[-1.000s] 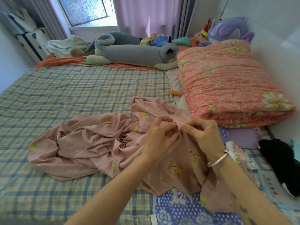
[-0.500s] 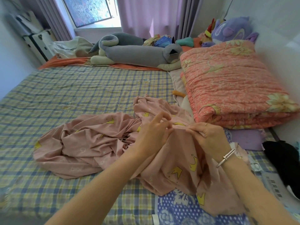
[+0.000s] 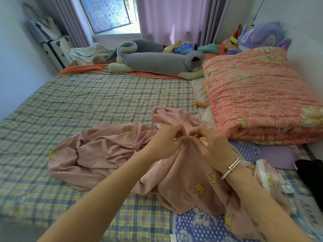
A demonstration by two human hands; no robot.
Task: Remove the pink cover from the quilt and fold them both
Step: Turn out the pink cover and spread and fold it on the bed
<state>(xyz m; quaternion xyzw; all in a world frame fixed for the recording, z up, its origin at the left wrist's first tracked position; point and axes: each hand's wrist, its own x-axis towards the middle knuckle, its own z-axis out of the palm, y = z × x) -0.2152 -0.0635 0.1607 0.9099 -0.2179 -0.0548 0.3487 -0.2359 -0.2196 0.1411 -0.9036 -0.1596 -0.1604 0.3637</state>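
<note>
so the pink cover point(image 3: 108, 151) is off and lying crumpled on the plaid bed point(image 3: 87, 95), and the quilt point(image 3: 258, 98) is already folded by the wall. left hand point(image 3: 162, 144) and right hand point(image 3: 213, 149) both pinch one bunched bit of it, probably hunting for a corner to start folding
</note>
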